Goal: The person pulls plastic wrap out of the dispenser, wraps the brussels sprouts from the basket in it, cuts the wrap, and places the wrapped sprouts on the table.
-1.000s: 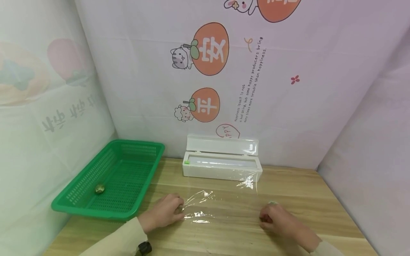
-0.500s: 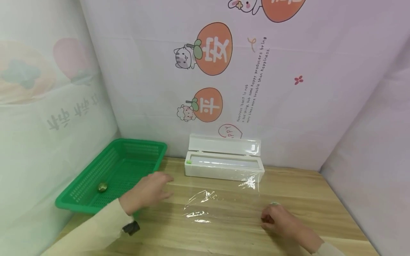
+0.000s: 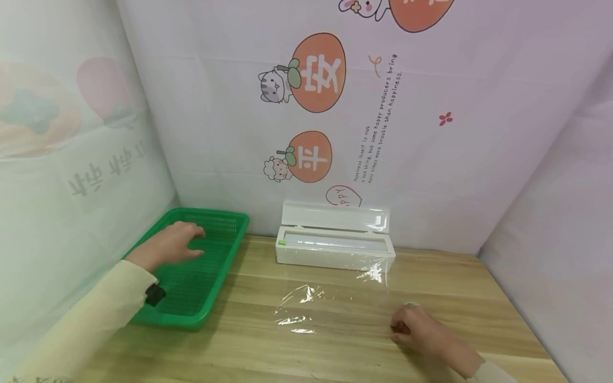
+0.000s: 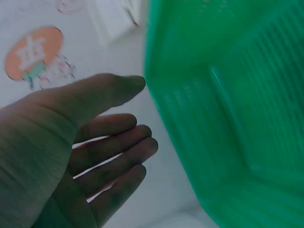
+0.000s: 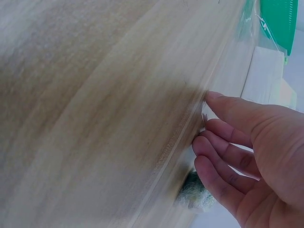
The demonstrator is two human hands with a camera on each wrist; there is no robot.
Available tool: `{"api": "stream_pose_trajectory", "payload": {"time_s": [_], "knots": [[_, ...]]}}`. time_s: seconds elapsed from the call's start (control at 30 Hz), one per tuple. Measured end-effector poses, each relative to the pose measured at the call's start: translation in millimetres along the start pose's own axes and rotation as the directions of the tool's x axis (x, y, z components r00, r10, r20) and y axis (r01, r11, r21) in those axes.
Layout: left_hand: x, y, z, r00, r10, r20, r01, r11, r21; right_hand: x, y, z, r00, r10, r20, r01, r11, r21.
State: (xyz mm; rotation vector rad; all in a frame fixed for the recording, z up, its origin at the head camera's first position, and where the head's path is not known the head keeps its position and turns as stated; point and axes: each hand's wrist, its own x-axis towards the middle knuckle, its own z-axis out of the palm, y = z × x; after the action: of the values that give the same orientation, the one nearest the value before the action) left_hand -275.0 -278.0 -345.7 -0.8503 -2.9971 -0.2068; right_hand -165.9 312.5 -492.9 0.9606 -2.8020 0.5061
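Note:
My left hand (image 3: pixel 170 246) hovers over the green plastic basket (image 3: pixel 225 268), fingers spread and nothing in them. In the left wrist view its thumb points toward the basket's rim (image 4: pixel 159 102). A sheet of clear cling film (image 3: pixel 306 314) runs from the white cling film dispenser (image 3: pixel 330 259) forward over the table, wrinkled and shiny at its left. At the sheet's right front corner, my right hand (image 3: pixel 419 330) stays low on the tabletop, thumb and curled fingers pinching the film edge. Behind that hand sits a small dark green lump in clear wrap (image 5: pixel 194 192), partly hidden by the fingers.
The dispenser's lid (image 3: pixel 335 217) stands raised against the printed cloth backdrop (image 3: pixel 412 159). A green slider (image 3: pixel 282 242) sits at its left end. Cloth walls close off both sides of the wooden table (image 3: pixel 268 356).
My left hand has let go of the film's left front corner and moved left over the basket. Its arm now covers the small gold-green ball inside. The right hand stays in place.

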Motion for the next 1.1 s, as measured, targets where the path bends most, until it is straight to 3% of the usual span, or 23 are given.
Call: {"api": "stream_pose_trajectory", "payload": {"time_s": [0.2, 0.33, 0.6, 0.73, 0.83, 1.1], "knots": [[-8.4, -41.2, -0.1, 0.990, -0.019, 0.138, 0.013, 0.999, 0.041, -0.7, 0, -1, 1.000, 0.022, 0.020, -0.022, 1.000, 0.010], [-17.3, -57.2, 3.0, 0.973, -0.061, 0.222, 0.051, 0.997, 0.052, -0.8, 0, -1, 1.000, 0.013, 0.014, -0.013, 1.000, 0.010], [-22.8, -68.8, 12.9, 0.943, -0.149, 0.297, 0.143, 0.989, 0.041, -1.6, 0, -2, 0.999, 0.039, 0.022, -0.040, 0.999, 0.017], [-22.9, -73.9, 20.8, 0.914, -0.229, 0.335, 0.227, 0.973, 0.045, -0.8, 0, -2, 0.999, 0.041, 0.028, -0.041, 0.999, 0.013], [-26.1, -79.2, 29.8, 0.902, -0.269, 0.337, 0.265, 0.962, 0.060, 0.1, 0, -1, 0.999, 0.031, 0.027, -0.031, 1.000, 0.005], [-28.7, -85.2, 45.9, 0.927, -0.234, 0.295, 0.193, 0.968, 0.161, 0.6, 1, -2, 0.998, 0.040, 0.047, -0.041, 0.999, 0.010]]}}
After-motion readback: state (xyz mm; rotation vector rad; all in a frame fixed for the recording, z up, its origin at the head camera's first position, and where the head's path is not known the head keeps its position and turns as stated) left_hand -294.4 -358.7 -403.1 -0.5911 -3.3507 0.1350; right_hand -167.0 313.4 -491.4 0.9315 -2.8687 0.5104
